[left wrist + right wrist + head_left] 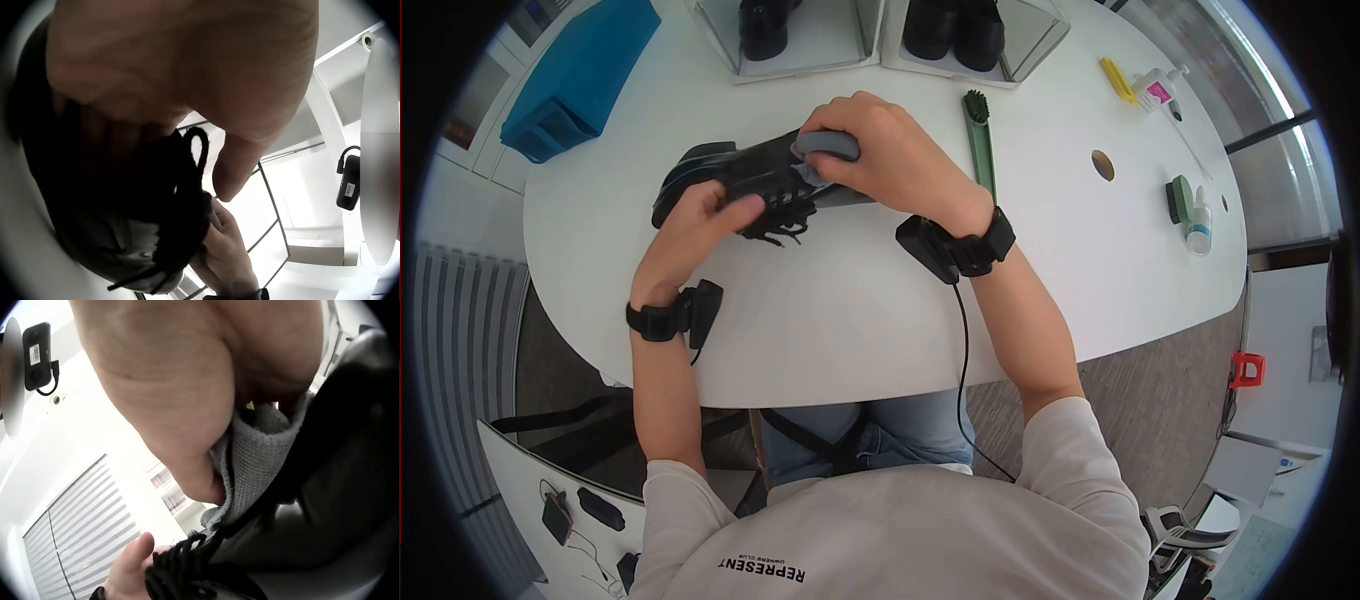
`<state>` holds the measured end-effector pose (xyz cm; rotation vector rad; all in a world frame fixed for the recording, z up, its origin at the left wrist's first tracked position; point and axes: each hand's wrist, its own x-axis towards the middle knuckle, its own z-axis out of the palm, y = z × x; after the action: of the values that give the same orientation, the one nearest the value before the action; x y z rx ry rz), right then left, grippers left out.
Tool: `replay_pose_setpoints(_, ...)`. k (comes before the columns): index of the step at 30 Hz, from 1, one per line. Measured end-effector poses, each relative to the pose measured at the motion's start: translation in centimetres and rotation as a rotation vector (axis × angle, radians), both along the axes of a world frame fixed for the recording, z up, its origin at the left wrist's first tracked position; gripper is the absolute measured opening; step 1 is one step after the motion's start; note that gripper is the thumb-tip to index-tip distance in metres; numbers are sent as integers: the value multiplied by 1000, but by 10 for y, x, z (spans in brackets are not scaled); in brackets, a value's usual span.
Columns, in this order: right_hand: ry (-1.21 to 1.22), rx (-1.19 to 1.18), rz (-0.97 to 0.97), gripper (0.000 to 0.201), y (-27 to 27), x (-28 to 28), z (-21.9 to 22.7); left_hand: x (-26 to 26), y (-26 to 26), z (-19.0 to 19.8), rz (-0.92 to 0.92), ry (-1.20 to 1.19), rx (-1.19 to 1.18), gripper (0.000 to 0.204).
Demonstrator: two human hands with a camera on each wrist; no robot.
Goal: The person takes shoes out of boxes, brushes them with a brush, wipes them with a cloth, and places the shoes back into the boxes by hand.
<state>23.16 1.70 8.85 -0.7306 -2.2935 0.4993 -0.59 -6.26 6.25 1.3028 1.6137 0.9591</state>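
Note:
A black lace-up shoe point(750, 172) lies on its side on the white table, its loose laces point(785, 225) hanging toward the person. My left hand point(690, 228) holds the shoe near its left end, thumb lifted away from the fingers. In the left wrist view those fingers lie along the dark upper point(87, 219), partly lost in shadow. A folded grey cloth point(830, 145) is gripped by my right hand point(890, 150) against the shoe's upper. The right wrist view shows the knit cloth point(259, 465) bunched between thumb and fingers, touching the shiny black leather point(331, 475).
A green-handled brush point(980, 140) lies right of the right hand. Two open boxes point(800, 72) with black shoes stand at the back. A blue case point(585, 75) sits back left. White bottles point(1199, 232), a small green brush point(1179, 200) and a yellow item point(1117, 80) are at right.

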Motion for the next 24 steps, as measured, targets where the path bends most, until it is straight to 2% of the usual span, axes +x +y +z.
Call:
replay_pose_setpoints(2,25,-5,-3,20,0,0,-1,2,3,9,-308,-28,-41,47)
replay_pose_setpoints(3,47,-14,-10,20,0,1,-1,3,6,4,-312,-27,-37,47)
replay_pose_setpoints(5,51,57,-32,20,-1,1,-1,4,9,-6,-300,-322,10,50)
replay_pose_setpoints(6,55,123,-50,21,-2,-1,0,4,9,-9,-303,-320,11,50)
replay_pose_setpoints(8,78,160,-66,21,-4,-1,1,14,9,-8,-217,-645,52,41)
replay_pose_setpoints(9,102,198,-78,22,-4,-2,2,15,9,-6,-220,-645,54,41)
replay_pose_setpoints(11,143,251,-81,22,-4,-4,7,15,7,-2,-208,-824,102,41)
replay_pose_setpoints(15,192,336,-56,25,-13,-9,17,19,4,4,-240,-933,114,42)
replay_pose_setpoints(21,157,427,-50,27,-17,-10,20,11,6,3,-109,-1078,184,39)
replay_pose_setpoints(23,160,460,-29,29,-10,-6,21,5,8,5,-231,-1264,170,39)
replay_pose_setpoints(24,162,486,-11,30,-8,-5,20,2,10,3,-226,-1264,172,39)
